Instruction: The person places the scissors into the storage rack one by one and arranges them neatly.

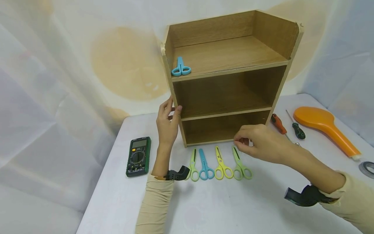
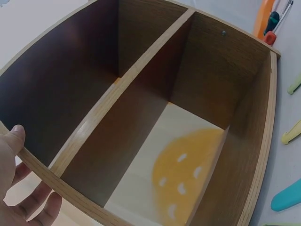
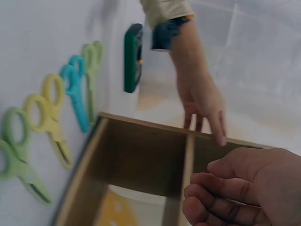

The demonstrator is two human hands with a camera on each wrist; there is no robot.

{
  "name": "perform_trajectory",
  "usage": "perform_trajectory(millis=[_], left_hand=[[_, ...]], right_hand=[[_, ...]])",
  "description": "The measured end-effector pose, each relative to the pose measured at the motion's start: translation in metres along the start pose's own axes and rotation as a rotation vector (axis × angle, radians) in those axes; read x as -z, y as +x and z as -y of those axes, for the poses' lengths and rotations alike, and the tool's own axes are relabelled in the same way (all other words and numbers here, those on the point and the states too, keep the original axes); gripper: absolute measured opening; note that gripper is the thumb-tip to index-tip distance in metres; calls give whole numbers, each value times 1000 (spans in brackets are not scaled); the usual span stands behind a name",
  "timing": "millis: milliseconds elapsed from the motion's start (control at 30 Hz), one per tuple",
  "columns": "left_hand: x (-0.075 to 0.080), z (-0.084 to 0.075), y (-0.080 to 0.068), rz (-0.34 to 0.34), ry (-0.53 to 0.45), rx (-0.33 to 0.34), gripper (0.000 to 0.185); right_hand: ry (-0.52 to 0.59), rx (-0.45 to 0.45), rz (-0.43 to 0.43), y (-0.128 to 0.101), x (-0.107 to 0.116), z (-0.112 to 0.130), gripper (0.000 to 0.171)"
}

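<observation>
A wooden shelf unit (image 1: 225,73) stands on the white table. My left hand (image 1: 168,122) grips its left side panel, thumb on the front edge and fingers round the outside; the left wrist view shows this hand (image 2: 23,181) near the middle board. My right hand (image 1: 258,141), loosely curled and holding nothing, hovers before the lower right of the shelf unit. Blue scissors (image 1: 181,68) lie on the top board's left end. In front of the shelf unit is a row of scissors: green scissors (image 1: 193,167), blue scissors (image 1: 205,167), yellow scissors (image 1: 222,167) and light green scissors (image 1: 241,167).
A green-edged multimeter (image 1: 138,157) lies left of the shelf unit. To its right are a red-handled screwdriver (image 1: 279,124), a dark green-handled screwdriver (image 1: 298,130), an orange paddle-shaped thing (image 1: 324,123) and a grey tape roll (image 1: 366,169). White patterned cloth (image 1: 125,65) hangs behind.
</observation>
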State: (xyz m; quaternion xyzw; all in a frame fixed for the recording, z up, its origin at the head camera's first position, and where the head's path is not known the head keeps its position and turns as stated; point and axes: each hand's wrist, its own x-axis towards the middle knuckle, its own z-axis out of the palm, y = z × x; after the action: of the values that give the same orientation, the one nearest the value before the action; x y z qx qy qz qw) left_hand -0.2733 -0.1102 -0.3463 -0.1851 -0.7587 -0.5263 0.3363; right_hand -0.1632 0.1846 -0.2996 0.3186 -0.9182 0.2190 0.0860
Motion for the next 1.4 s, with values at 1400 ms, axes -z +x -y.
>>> perform_trajectory(millis=[1400], left_hand=[[0, 0, -1, -2, 1, -1, 52]], right_hand=[[-8, -238, 343, -44, -82, -61, 8]])
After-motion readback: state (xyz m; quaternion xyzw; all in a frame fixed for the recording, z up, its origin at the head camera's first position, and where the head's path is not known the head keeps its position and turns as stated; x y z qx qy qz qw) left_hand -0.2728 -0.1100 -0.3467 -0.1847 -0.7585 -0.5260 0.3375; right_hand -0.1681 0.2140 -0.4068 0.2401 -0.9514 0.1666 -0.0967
